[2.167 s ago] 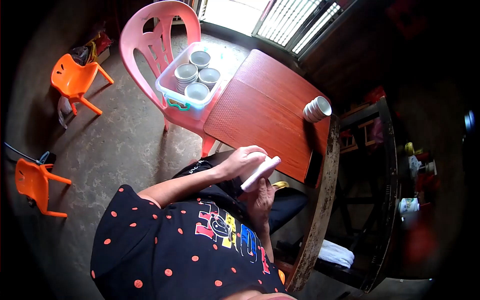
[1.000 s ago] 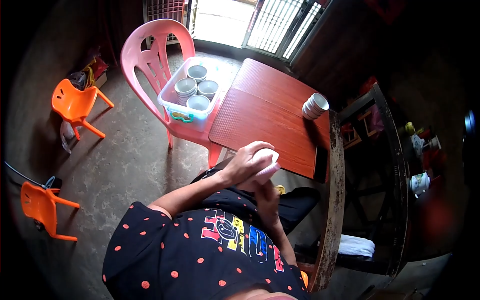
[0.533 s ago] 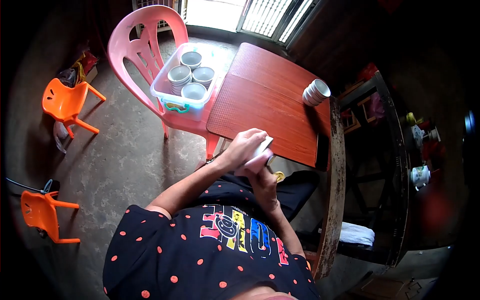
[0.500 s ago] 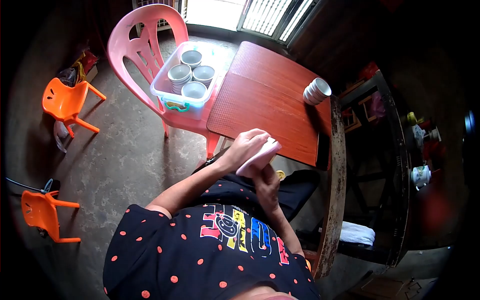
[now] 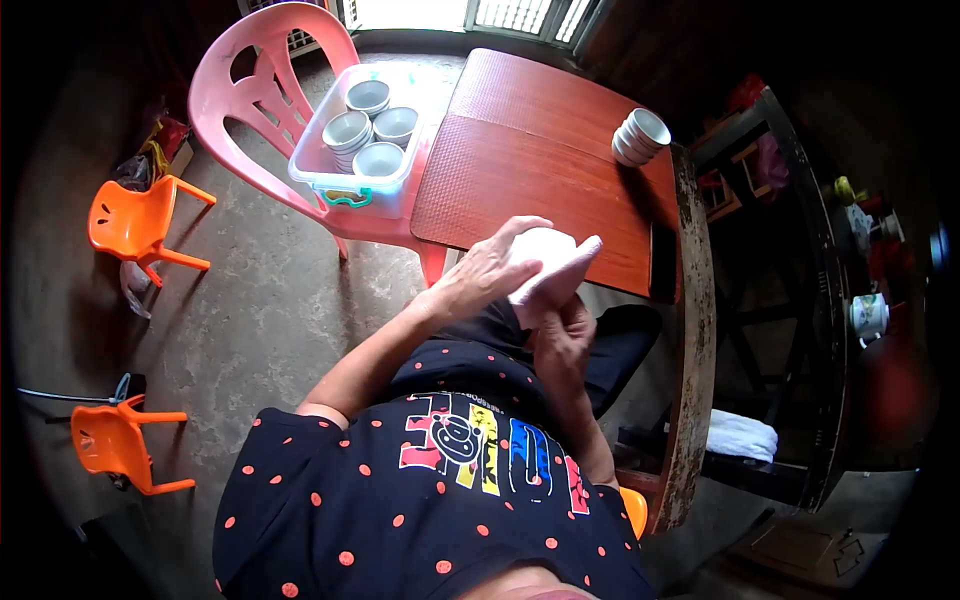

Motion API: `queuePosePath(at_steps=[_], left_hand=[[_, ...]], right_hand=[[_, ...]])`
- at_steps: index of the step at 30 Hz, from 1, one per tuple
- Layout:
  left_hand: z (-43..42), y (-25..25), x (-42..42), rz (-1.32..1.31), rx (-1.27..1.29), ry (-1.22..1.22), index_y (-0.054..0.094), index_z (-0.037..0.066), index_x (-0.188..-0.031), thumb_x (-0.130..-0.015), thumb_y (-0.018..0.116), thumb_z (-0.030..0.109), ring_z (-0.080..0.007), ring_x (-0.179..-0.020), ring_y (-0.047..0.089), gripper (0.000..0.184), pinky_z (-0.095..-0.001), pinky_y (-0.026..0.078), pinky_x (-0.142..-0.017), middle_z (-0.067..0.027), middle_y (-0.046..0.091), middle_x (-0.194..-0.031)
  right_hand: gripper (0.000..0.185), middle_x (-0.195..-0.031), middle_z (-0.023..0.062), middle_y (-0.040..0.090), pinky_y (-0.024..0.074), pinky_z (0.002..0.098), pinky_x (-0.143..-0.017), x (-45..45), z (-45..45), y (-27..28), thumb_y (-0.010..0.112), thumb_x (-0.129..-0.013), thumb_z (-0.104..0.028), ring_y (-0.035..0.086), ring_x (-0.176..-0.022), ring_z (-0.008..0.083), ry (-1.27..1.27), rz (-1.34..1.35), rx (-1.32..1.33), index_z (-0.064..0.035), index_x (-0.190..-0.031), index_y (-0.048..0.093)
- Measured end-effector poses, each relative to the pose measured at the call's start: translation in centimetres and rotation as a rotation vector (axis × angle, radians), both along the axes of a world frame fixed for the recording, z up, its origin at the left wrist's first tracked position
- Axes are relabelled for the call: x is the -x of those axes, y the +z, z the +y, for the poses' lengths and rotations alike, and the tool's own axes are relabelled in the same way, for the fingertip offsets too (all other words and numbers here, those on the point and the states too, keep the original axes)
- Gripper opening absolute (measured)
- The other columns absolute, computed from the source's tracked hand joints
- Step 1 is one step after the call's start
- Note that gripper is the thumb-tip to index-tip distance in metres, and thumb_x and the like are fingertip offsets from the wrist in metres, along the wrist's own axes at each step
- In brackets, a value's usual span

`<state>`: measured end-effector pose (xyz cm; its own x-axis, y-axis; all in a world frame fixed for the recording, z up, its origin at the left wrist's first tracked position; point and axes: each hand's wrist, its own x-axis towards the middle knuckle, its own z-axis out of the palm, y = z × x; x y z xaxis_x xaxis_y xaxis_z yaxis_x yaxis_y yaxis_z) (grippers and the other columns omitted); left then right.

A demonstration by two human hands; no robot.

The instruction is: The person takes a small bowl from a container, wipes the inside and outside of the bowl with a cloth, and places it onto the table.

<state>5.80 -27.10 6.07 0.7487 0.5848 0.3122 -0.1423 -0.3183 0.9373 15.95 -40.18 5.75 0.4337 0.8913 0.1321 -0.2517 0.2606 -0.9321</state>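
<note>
A pale pink cloth (image 5: 566, 277) is held up in front of my body, close to the near edge of the table. It is folded around a bright white rounded surface that could be a bowl, but the glare hides its kind. My left hand (image 5: 487, 268) grips the bundle from the left, thumb and fingers on the white part. From below, my right hand (image 5: 566, 335) pinches the cloth, and its fingertips are partly hidden. Several stacked bowls (image 5: 640, 137) stand at the table's far right corner. More grey-white bowls (image 5: 378, 158) sit in stacks inside a clear plastic box (image 5: 305, 165).
The box rests on a pink plastic chair (image 5: 215, 95), left of the red-brown table (image 5: 520, 150). A worn wooden beam (image 5: 690, 400) runs along the right side. Orange small chairs (image 5: 130, 222) stand on the floor at left. A white towel (image 5: 740, 436) lies at lower right.
Both hands and the cloth have moved up and slightly right. The cloth has opened out, showing more of the white surface, and my left fingers have spread. The view has shifted a little.
</note>
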Motion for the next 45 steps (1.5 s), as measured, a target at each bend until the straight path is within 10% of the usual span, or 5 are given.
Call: queuePosePath(at_steps=[8,14,20,27,45], left_hand=[[0.5,0.6,1.0,0.243,-0.027,-0.063,0.046,0.005,-0.117,-0.071,0.074,0.025,-0.0418,-0.100,0.056,0.058,-0.0448,0.047,-0.087,-0.0236,0.051,-0.118],[-0.4,1.0,-0.1,-0.185,0.284,0.028,0.049,-0.001,-0.127,-0.086,0.053,0.040,-0.0200,-0.111,0.054,0.058,-0.0327,0.044,-0.094,-0.0142,0.055,-0.123],[2.5,-2.3,1.0,-0.404,-0.310,0.033,0.053,-0.002,-0.119,-0.083,0.056,0.016,-0.0195,-0.096,0.062,0.040,-0.0350,0.050,-0.082,-0.0171,0.063,-0.109],[0.1,0.6,-0.2,-0.218,0.418,0.018,0.049,0.002,-0.128,-0.078,0.059,0.030,-0.0218,-0.115,0.052,0.058,-0.0339,0.044,-0.096,-0.0150,0.055,-0.123],[1.4,-3.1,-0.9,-0.359,1.207,-0.177,0.060,0.001,-0.103,-0.094,0.046,0.029,-0.0193,-0.086,0.063,0.032,-0.0305,0.050,-0.083,-0.0128,0.065,-0.094]], right_hand=[[0.019,-0.089,0.0221,0.062,0.0495,0.0420,-0.073,-0.9,1.3,-3.9,0.067,-0.080,-0.003,0.059,-0.084,0.0420,-0.102,-1.332,-0.275,0.0012,-0.098,0.061],[0.025,-0.099,0.0063,0.064,0.0496,0.0252,-0.076,0.7,0.7,-0.6,0.058,-0.091,-0.005,0.062,-0.084,0.0139,0.171,0.128,0.040,0.0029,-0.114,0.056],[0.024,-0.087,0.0207,0.063,0.0506,0.0437,-0.082,0.6,2.4,-2.3,0.063,-0.077,0.005,0.063,-0.088,0.0388,-0.012,-1.319,-0.342,0.0024,-0.100,0.062],[0.019,-0.092,0.0098,0.067,0.0501,0.0269,-0.067,1.8,1.5,0.9,0.064,-0.086,-0.002,0.061,-0.080,0.0101,-0.033,0.027,-0.046,0.0039,-0.103,0.060],[0.033,-0.090,0.0212,0.060,0.0477,0.0440,-0.079,0.4,3.6,-0.4,0.061,-0.083,-0.015,0.059,-0.084,0.0381,-0.079,-1.356,-0.290,0.0029,-0.111,0.056]])
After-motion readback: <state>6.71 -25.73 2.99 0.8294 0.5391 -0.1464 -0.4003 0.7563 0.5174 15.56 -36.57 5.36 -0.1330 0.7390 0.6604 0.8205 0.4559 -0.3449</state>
